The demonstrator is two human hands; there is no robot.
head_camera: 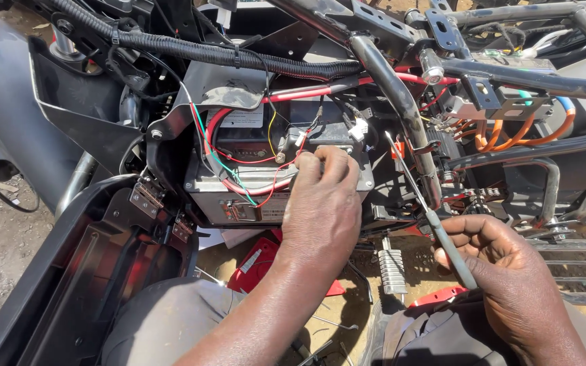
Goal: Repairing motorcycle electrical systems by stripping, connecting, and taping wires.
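Note:
My left hand [323,203] rests on top of a grey metal battery box [239,193] inside a stripped motorcycle frame, fingers curled over its upper edge among red, green and black wires [232,159]. My right hand [500,261] grips the grey handle of a long thin screwdriver [415,179], whose shaft slants up and left toward the frame tube [401,102]. The tip ends close to the box's right side, near a white connector [359,129].
A black corrugated cable loom [225,54] runs across the top. Orange cables [517,132] lie at the right. A black side panel [69,264] hangs open at the left. A ribbed footpeg [391,271] and red plastic parts [256,264] sit below, above dirt ground.

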